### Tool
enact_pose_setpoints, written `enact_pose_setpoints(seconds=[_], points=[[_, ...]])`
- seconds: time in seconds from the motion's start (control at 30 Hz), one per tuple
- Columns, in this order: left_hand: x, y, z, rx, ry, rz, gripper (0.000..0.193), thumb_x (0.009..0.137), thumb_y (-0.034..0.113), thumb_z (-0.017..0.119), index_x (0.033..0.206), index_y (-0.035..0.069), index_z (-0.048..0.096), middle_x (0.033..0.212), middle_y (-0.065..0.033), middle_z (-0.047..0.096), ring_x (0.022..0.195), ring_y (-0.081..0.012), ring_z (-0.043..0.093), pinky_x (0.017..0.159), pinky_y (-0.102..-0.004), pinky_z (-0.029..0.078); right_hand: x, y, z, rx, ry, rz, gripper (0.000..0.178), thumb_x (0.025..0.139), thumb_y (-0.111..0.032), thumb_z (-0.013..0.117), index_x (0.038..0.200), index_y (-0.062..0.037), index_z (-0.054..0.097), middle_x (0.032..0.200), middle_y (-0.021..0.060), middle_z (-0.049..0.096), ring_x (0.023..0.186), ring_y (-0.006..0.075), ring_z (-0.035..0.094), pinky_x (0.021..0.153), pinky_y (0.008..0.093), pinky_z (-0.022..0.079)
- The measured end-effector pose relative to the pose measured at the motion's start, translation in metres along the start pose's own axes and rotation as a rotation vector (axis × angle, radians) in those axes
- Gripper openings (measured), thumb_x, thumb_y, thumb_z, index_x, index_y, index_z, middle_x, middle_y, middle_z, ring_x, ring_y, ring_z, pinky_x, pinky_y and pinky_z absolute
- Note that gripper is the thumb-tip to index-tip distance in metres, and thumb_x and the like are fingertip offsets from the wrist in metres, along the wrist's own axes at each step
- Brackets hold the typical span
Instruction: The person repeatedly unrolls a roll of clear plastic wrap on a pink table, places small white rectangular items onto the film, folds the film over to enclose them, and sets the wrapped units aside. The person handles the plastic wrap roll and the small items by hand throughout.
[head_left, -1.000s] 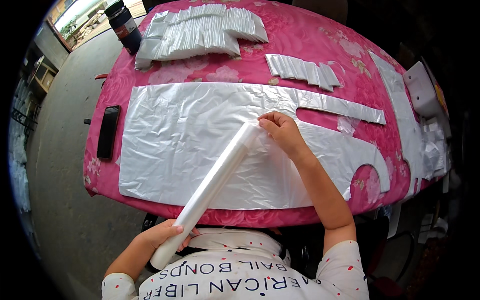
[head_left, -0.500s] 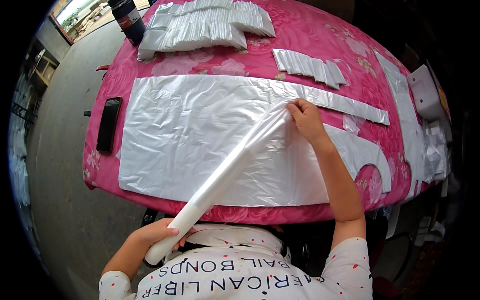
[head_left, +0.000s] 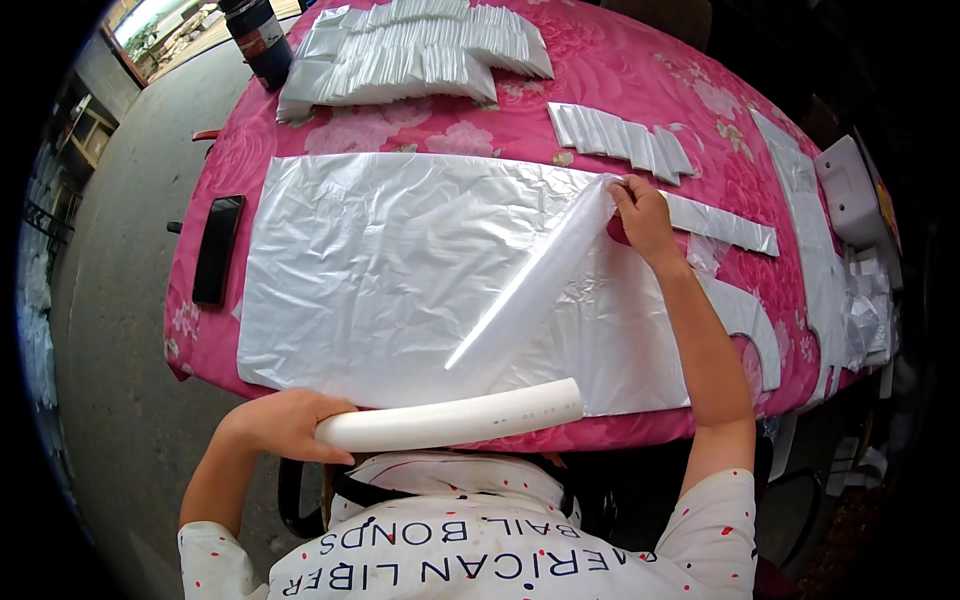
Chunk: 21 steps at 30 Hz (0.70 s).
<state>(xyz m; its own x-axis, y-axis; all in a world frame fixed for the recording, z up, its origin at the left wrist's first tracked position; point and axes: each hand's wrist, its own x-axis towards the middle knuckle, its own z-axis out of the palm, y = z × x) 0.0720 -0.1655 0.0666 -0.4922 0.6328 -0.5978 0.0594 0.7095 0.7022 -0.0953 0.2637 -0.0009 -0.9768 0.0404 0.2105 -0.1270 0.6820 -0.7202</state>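
Note:
A white plastic pipe (head_left: 455,415) lies nearly level across the front edge of the table. Its left end is wrapped by the fingers of my left hand (head_left: 292,425), and its right end is free, outside the plastic. My right hand (head_left: 645,218) pinches the top corner of a thin translucent plastic bag (head_left: 545,270) and holds it raised, so the film slants down toward the front in a long shiny fold. Under it a wide stack of flat silvery-white plastic bags (head_left: 340,270) is spread, with its right end reaching past my forearm as handle-shaped strips (head_left: 735,225).
Folded white bag bundles (head_left: 410,55) are heaped at the back beside a dark bottle (head_left: 258,45). A short row of folded packs (head_left: 620,140) lies behind my right hand. A black phone (head_left: 218,250) rests at the left, and a white box (head_left: 850,185) stands at the right edge.
The pipe has come out of the bag and swung from a steep slant to nearly level. My right hand has moved slightly right and away from me, still pinching the film.

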Motion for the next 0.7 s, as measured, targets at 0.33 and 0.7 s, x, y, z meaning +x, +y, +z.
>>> enact_pose_setpoints(seconds=[0.33, 0.7], points=[[0.103, 0.040, 0.015, 0.745, 0.553, 0.859, 0.035, 0.074, 0.020, 0.065, 0.102, 0.001, 0.055, 0.115, -0.0128, 0.054, 0.104, -0.0277, 0.053, 0.091, -0.0383, 0.043, 0.005, -0.049, 0.048, 0.013, -0.203, -0.170, 0.019, 0.086, -0.017, 0.054, 0.087, 0.0014, 0.057, 0.081, 0.0187, 0.060, 0.075, 0.0344, 0.056, 0.068, 0.0400, 0.043], [0.110, 0.029, 0.063, 0.835, 0.319, 0.653, 0.078, 0.082, 0.057, 0.043, 0.134, 0.000, 0.033, 0.141, -0.0178, 0.030, 0.132, -0.0297, 0.028, 0.107, -0.0434, 0.020, 0.000, -0.062, 0.043, 0.211, -0.017, 0.012, 0.017, 0.083, -0.014, 0.058, 0.096, -0.0036, 0.059, 0.093, 0.0110, 0.061, 0.078, 0.0227, 0.058, 0.071, 0.0344, 0.046]])
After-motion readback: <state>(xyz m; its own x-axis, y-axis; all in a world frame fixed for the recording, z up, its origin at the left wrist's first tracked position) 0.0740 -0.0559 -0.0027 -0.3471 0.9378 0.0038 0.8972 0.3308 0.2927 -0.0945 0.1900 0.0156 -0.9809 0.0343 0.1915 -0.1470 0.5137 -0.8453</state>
